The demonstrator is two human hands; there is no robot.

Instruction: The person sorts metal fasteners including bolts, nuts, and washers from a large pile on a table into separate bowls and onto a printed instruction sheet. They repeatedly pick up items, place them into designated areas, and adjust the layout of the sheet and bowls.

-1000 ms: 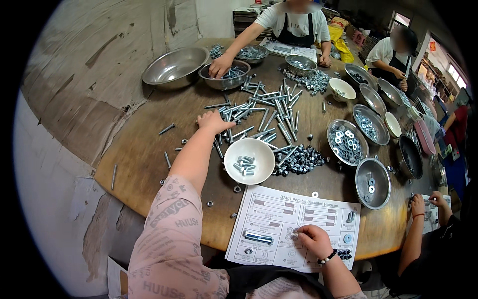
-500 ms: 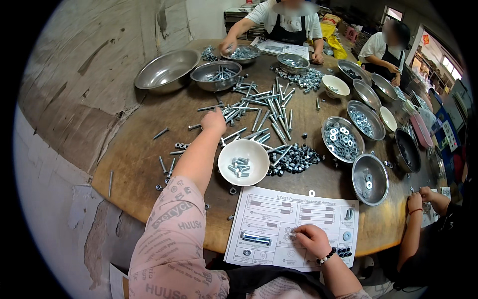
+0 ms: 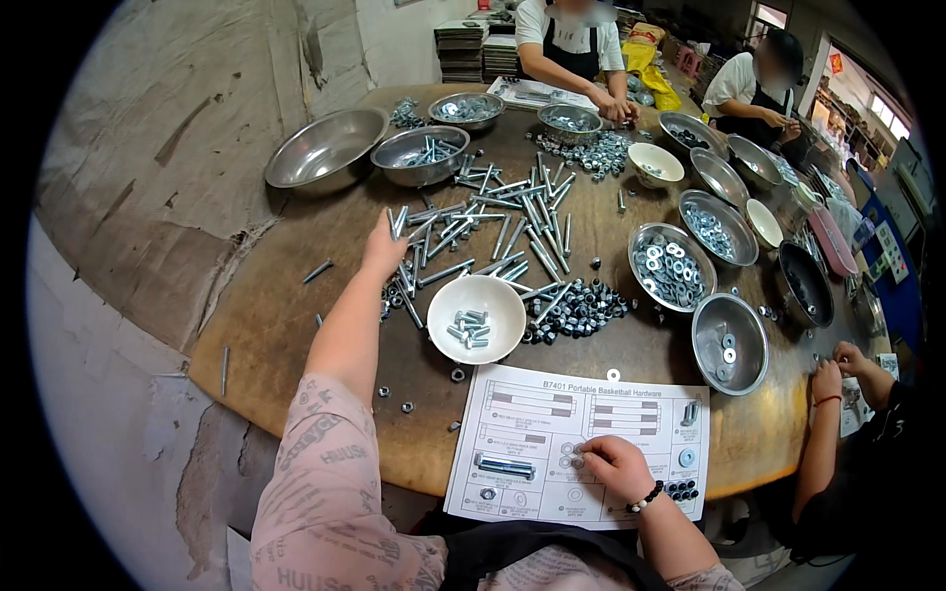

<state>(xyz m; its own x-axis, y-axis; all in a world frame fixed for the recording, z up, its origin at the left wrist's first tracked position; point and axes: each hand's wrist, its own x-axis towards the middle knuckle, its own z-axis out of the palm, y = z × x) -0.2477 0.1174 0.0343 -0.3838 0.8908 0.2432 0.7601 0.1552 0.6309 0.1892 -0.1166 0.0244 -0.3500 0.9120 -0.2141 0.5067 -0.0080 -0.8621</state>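
Grip check, centre-left of frame

Left hand [image 3: 382, 248]: fingers closed, apparently around two long silver metal bolts [image 3: 397, 225], at the left edge of the heaped matching bolts [image 3: 502, 236] on the brown wooden bench [image 3: 266, 325]. Right hand [image 3: 619, 471], lower centre: narrow, at a white printed paper sheet [image 3: 583, 424]; cannot tell whether it holds anything. Judgement: align bolts parallel, grip mid-length, lift clear of the round white bowl [image 3: 507, 305].

your head camera peers down and forward, fisheye-wide, over the table [image 3: 266, 335]. the paper sheet [image 3: 537, 406] sits close below you, the yellow sack [image 3: 662, 81] far beyond!
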